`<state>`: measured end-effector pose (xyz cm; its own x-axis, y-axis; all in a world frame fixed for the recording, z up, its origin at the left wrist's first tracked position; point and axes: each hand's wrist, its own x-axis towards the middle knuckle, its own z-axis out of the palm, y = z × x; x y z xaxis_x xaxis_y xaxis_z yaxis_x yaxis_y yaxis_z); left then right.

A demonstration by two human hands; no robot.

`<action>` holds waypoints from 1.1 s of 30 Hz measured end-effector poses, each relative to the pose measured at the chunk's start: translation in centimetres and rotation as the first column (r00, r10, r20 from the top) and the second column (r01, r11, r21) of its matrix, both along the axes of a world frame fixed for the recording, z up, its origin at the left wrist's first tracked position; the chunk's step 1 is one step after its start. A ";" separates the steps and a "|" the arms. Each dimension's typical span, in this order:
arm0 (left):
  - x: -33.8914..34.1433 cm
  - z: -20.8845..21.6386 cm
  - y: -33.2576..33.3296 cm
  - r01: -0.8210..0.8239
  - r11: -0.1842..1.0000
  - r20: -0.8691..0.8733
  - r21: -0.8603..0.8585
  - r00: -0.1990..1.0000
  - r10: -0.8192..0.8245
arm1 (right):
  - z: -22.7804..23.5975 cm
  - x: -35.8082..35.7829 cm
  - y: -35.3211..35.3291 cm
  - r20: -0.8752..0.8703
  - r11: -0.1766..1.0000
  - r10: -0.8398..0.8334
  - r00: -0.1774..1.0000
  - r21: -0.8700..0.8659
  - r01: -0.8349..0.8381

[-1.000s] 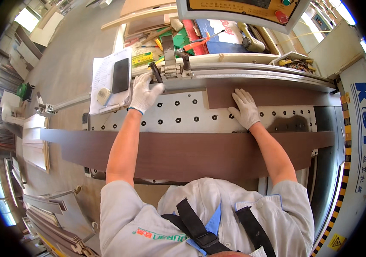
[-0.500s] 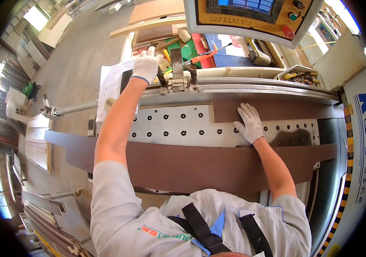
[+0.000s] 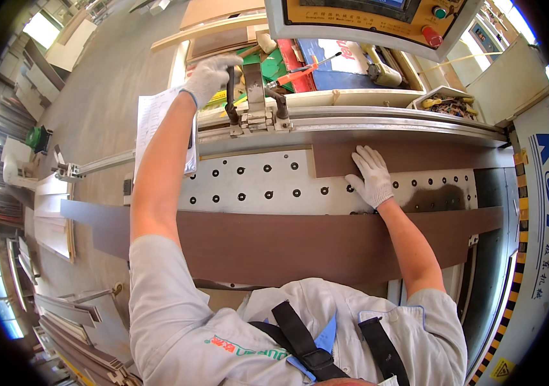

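My left hand [image 3: 210,80], in a white knit glove, is at the upright black lever handle [image 3: 230,96] of a metal stop clamp [image 3: 258,119] on the rail. Its fingers bend over the top of the handle. My right hand [image 3: 371,177], also gloved, lies flat with fingers spread on the near edge of a dark brown board [image 3: 416,154] against the rail. A longer brown board [image 3: 300,248] lies across the machine close to my body, under my right forearm. Between the boards shows a metal bed [image 3: 255,180] with rows of black-rimmed holes.
Beyond the aluminium rail [image 3: 377,127] a tray holds a mallet [image 3: 265,43], an orange-handled tool [image 3: 293,74] and boxes. A control panel [image 3: 364,22] overhangs the far side. Printed papers [image 3: 152,125] lie beside my left forearm. A small hardware box [image 3: 448,106] stands at the far right.
My left hand has moved slightly left and away from me, and more of the lever handle shows. My right hand stays flat on the far board. The whole view has shifted a little.
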<state>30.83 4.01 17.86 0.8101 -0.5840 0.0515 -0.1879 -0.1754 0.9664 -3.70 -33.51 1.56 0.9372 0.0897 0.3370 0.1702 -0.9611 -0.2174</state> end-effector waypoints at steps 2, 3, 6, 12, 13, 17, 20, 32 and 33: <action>-1.8 2.5 -0.8 -0.114 0.986 -0.133 -0.126 0.986 0.097 | -0.2 0.0 0.0 -0.001 1.000 -0.002 1.000 0.001 0.002; -3.3 3.2 -1.4 -0.038 0.997 -0.002 -0.064 0.999 0.038 | -0.3 0.1 0.0 -0.004 1.000 -0.005 1.000 0.001 0.005; -7.7 3.6 -1.3 -0.222 0.962 0.502 0.157 0.857 0.116 | -0.1 -0.2 0.1 -0.013 1.000 -0.019 1.000 -0.002 0.019; -12.1 -3.9 2.1 -0.414 0.844 0.682 -0.341 0.509 0.525 | 0.0 -0.3 0.5 -0.003 1.000 -0.023 1.000 0.009 0.023; -11.8 -4.1 1.4 -0.425 0.788 0.623 -0.446 0.484 0.614 | 0.1 -0.1 0.4 0.001 1.000 -0.024 1.000 0.006 0.024; -9.1 -1.9 -2.2 -0.502 0.718 0.473 -0.482 0.540 0.696 | -0.4 -0.4 -0.1 0.007 0.999 -0.037 0.999 -0.004 0.037; -6.0 -2.6 -4.4 -0.532 0.699 0.479 -0.478 0.509 0.715 | -0.1 -0.8 -0.2 0.013 0.999 -0.053 0.998 0.003 0.053; 5.1 -4.3 -5.2 -0.346 0.890 0.399 0.298 0.892 0.213 | 0.2 -0.4 0.0 0.041 0.998 -0.037 0.998 0.057 0.034; 2.6 -1.7 -6.3 -0.297 0.906 0.214 0.301 0.947 0.239 | 0.1 -0.7 -0.3 0.029 0.998 -0.047 0.998 0.049 0.045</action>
<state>33.47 -2.28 16.20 0.9342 -0.3537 0.0460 -0.2443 -0.5405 0.8051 -4.36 -33.79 1.63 0.9293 0.0295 0.3682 0.1331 -0.9566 -0.2594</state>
